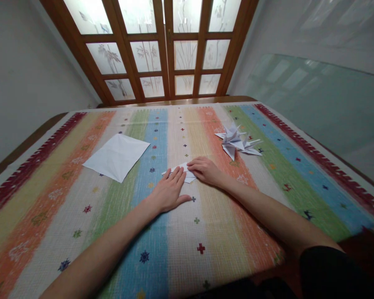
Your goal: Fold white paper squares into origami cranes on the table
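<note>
A small folded white paper (183, 171) lies at the middle of the striped tablecloth (81, 216). My left hand (169, 191) rests flat on its near left part, fingers stretched out together. My right hand (205, 170) presses on its right part, fingers curled with the tips down on the paper. Most of the paper is hidden under both hands.
A stack of flat white square sheets (117, 156) lies to the left. Folded white paper figures (237, 142) sit at the far right of the cloth. Wooden doors with frosted glass (162, 50) stand behind the table. The table's near edge runs at lower right.
</note>
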A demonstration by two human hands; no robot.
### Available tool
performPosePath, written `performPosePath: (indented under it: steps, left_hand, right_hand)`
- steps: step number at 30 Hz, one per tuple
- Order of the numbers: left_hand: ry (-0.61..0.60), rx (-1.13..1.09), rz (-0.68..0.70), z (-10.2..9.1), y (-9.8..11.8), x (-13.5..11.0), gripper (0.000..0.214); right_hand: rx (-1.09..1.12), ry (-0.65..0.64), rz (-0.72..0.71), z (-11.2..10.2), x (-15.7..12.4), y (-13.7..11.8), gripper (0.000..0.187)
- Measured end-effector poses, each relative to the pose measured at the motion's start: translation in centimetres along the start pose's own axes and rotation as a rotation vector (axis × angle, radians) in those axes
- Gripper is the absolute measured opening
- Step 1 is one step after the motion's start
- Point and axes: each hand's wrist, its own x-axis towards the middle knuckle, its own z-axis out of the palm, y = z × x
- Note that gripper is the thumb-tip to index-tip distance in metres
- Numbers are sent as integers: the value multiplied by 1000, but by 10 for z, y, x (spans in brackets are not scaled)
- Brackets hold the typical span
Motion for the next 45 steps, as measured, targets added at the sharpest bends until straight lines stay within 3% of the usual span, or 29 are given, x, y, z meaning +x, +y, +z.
performPosePath:
  steps: [4,8,19,24,28,32,36,41,45]
  left_hand:
    - [-5,-21,-21,2,7,0,92]
    - [3,-44,-11,3,4,0,92]
    - [14,0,-57,6,-27,-21,82]
    - [18,41,-143,-9,-38,-30,72]
    - [110,81,-200,-22,-30,-20,71]
    - [10,-25,3,-13,-17,-4,77]
    - [-51,-64,21,2,-15,1,78]
    - [14,-67,24,1,-16,1,71]
    - [156,-150,-19,-4,-15,14,43]
  right_hand:
    - [-106,-51,59,-3,1,-16,21]
    - [-222,4,84,5,2,-31,28]
    - [-320,-89,53,7,-8,-28,24]
    - [-341,-157,55,3,-5,-32,25]
    - [-339,-181,73,2,-2,-37,24]
    - [-257,-119,137,2,-7,-39,26]
    - [-84,-56,212,-3,-18,-33,29]
    - [130,-42,406,-19,-20,-19,22]
    - [193,16,523,-27,-5,-7,20]
